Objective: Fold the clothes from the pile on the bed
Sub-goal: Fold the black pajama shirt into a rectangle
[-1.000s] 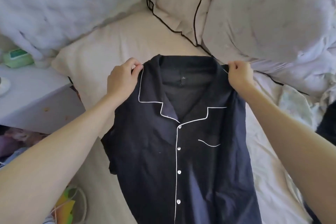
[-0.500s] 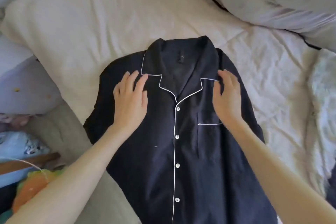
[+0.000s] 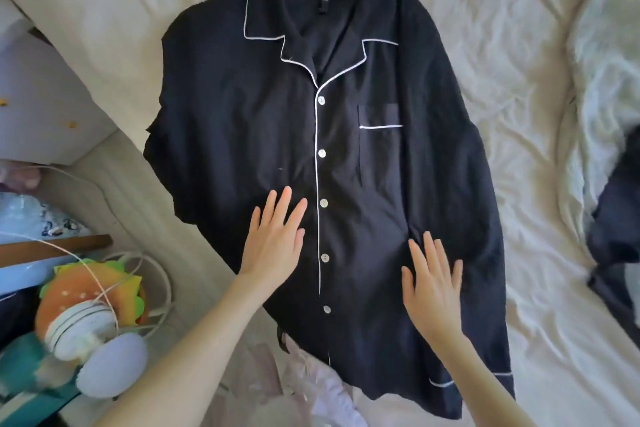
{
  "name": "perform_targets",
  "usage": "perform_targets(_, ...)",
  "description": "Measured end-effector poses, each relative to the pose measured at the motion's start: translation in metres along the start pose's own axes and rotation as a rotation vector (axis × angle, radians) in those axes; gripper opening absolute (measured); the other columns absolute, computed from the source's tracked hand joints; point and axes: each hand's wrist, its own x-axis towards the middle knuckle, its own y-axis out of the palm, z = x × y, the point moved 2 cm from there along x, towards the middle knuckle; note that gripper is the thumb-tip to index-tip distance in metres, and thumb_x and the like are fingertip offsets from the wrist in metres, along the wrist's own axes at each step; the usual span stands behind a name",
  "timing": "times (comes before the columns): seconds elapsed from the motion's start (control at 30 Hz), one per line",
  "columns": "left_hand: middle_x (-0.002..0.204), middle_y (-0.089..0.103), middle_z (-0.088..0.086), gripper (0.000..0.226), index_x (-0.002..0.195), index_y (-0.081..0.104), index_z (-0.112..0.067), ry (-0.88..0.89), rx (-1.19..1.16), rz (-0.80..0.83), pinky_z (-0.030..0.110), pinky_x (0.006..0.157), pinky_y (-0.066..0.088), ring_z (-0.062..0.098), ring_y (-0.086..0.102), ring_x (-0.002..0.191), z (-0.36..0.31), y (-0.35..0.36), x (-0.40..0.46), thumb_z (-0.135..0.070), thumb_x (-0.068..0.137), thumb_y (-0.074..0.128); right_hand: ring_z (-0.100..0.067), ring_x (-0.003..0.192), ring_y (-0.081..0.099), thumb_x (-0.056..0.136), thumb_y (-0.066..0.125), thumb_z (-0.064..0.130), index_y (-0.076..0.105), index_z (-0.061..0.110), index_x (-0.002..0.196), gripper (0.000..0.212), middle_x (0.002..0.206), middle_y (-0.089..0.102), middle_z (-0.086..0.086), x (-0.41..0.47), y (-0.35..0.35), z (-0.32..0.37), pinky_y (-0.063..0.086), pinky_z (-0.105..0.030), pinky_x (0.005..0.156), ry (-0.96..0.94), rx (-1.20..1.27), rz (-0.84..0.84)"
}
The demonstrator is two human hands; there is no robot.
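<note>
Both flat, open palms, left hand [image 3: 275, 243] and right hand [image 3: 433, 282], smooth a dark pyjama shirt [image 3: 346, 156] on the bed [image 3: 502, 45] (buttoned, face up); folding the sleeves inward likely follows.

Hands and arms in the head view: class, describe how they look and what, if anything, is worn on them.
Both forearms are bare, with no sleeves in view. The left hand and the right hand show no gloves, rings, watch or bracelets. Nails look short and unpainted.
</note>
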Motion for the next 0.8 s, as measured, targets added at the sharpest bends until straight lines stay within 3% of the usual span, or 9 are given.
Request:
perform_targets(0.17,0.158,0.01,0.009,0.055,0.15,0.018,-0.02,0.037,-0.097,-0.093,0.046,0.116,0.015,0.028,0.006,0.146,-0.051,0.02,-0.041,-0.027,0.1,0.038,-0.028,0.146,0.011,0.095,0.049,0.021,0.033,0.023,0.147,0.054,0.158,0.018,-0.009,-0.026,-0.002,-0.059,0.007,-0.056,0.113,0.151,-0.133,-0.015)
perform_targets(0.33,0.159,0.001,0.009,0.056,0.149,0.018,-0.023,0.204,-0.032,0.029,0.049,0.116,0.002,0.029,-0.005,0.146,-0.121,0.077,-0.109,-0.028,0.098,0.041,-0.028,0.146,0.002,0.092,0.046,0.012,0.022,0.025,0.15,0.064,0.159,0.005,-0.01,-0.041,-0.024,-0.119,0.006,-0.053,0.115,0.333,-0.099,-0.012)
perform_targets(0.5,0.158,-0.012,0.01,0.06,0.15,0.011,-0.023,0.219,-0.017,0.198,0.049,0.115,-0.004,0.028,-0.013,0.145,-0.162,0.114,-0.151,-0.029,0.099,0.042,-0.031,0.143,0.012,0.086,0.056,0.015,0.011,0.02,0.15,0.079,0.158,0.008,-0.007,-0.054,-0.029,-0.136,0.025,-0.051,0.11,0.347,0.093,-0.051)
perform_targets(0.57,0.158,-0.011,0.01,0.06,0.15,0.012,-0.023,0.199,-0.03,0.182,0.048,0.116,-0.002,0.028,-0.012,0.145,-0.176,0.118,-0.161,-0.031,0.099,0.042,-0.034,0.132,0.035,0.086,0.06,0.018,0.02,0.014,0.148,0.074,0.15,0.029,-0.012,-0.06,-0.019,-0.143,0.038,-0.044,0.097,0.356,0.157,0.013)
perform_targets(0.63,0.159,-0.001,0.009,0.06,0.149,0.018,-0.022,0.185,-0.072,0.164,0.046,0.116,0.004,0.027,-0.002,0.146,-0.191,0.122,-0.167,-0.035,0.097,0.045,-0.034,0.102,0.054,0.089,0.057,0.019,0.045,0.008,0.133,0.046,0.125,0.055,-0.018,-0.058,-0.016,-0.154,0.044,-0.036,0.076,0.378,0.157,0.091)
perform_targets(0.67,0.158,0.007,0.009,0.06,0.148,0.022,-0.022,0.183,-0.082,0.152,0.045,0.116,0.009,0.026,0.006,0.146,-0.2,0.125,-0.168,-0.037,0.096,0.047,-0.03,0.086,0.054,0.091,0.054,0.018,0.054,0.006,0.121,0.033,0.112,0.061,-0.019,-0.054,-0.021,-0.16,0.041,-0.033,0.068,0.384,0.157,0.094)
perform_targets(0.73,0.153,0.024,0.01,0.062,0.146,0.029,-0.019,0.178,-0.09,0.142,0.041,0.113,0.024,0.027,0.025,0.14,-0.221,0.129,-0.172,-0.042,0.093,0.052,-0.026,0.073,0.048,0.092,0.05,0.014,0.062,0.002,0.106,0.022,0.097,0.065,-0.022,-0.043,-0.038,-0.175,0.035,-0.031,0.061,0.38,0.191,-0.009)
perform_targets(0.8,0.138,0.045,0.013,0.069,0.139,0.043,-0.016,0.141,-0.081,0.149,0.036,0.097,0.044,0.027,0.048,0.123,-0.242,0.133,-0.174,-0.047,0.082,0.067,-0.031,0.078,0.052,0.091,0.05,0.013,0.063,0.002,0.104,0.021,0.097,0.065,-0.023,-0.033,-0.066,-0.196,0.036,-0.034,0.064,0.367,0.194,-0.21)
